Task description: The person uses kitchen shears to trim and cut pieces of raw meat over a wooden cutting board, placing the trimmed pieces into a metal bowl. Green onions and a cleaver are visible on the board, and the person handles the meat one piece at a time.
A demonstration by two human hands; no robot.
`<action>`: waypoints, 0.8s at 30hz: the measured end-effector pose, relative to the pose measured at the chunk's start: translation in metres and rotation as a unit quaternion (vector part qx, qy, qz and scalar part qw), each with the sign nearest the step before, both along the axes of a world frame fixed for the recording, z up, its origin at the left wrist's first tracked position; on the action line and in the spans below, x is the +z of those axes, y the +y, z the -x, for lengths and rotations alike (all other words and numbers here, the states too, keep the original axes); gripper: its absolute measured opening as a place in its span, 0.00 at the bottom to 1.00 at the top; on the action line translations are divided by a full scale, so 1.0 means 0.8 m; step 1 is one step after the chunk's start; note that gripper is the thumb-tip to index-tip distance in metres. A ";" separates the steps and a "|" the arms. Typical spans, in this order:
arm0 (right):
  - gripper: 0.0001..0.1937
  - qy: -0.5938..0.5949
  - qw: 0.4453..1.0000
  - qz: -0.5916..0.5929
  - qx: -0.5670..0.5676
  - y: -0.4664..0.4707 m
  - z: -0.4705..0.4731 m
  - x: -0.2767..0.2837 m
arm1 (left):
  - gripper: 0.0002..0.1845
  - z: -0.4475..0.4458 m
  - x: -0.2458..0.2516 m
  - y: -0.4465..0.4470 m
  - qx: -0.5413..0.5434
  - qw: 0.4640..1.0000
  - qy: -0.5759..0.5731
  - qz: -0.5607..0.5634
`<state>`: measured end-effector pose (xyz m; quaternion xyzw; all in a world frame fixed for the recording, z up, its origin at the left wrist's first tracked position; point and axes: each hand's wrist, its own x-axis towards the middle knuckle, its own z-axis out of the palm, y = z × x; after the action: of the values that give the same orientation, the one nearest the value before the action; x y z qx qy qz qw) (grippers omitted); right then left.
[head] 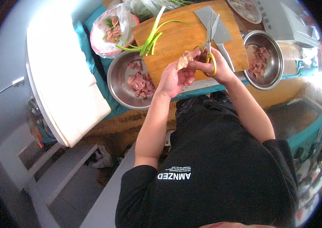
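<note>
Between the fingers of my left hand (173, 75) is a pale piece of raw meat or skin (185, 61). My right hand (217, 65) grips yellow-handled scissors (211, 64), whose blades point away from me and stand apart. The right thumb reaches across towards the meat piece. Both hands are over the near part of a wooden cutting board (175, 37). Beyond the scissors a cleaver (216, 27) lies on the board, its handle towards me. Green scallion stalks (149, 42) lie on the board's left side.
Left of the board, a steel bowl (115, 85) holds cut raw meat (141, 82). Another steel bowl (277, 68) with meat pieces (259, 62) stands on the right. A plastic-lined bowl (95, 40) is at the back left. A grey appliance (287, 24) stands back right.
</note>
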<state>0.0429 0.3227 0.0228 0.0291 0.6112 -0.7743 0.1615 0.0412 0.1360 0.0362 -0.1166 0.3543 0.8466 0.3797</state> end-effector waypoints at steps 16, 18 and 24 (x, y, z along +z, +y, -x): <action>0.15 0.070 0.988 -0.116 0.069 0.028 -0.005 0.004 | 0.17 -0.005 -0.022 0.027 0.029 0.955 0.150 0.254; 0.16 0.060 0.995 -0.037 0.072 0.030 -0.005 -0.001 | 0.17 -0.007 -0.025 0.027 0.036 0.971 0.115 0.205; 0.16 0.037 0.995 0.084 0.041 0.025 -0.002 -0.018 | 0.17 -0.014 -0.039 0.036 0.049 0.977 0.117 0.170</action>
<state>0.0447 0.3430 0.0081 -0.0384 0.5501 -0.8162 0.1726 0.0524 0.1646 0.0050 -0.0969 0.5289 0.7993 0.2684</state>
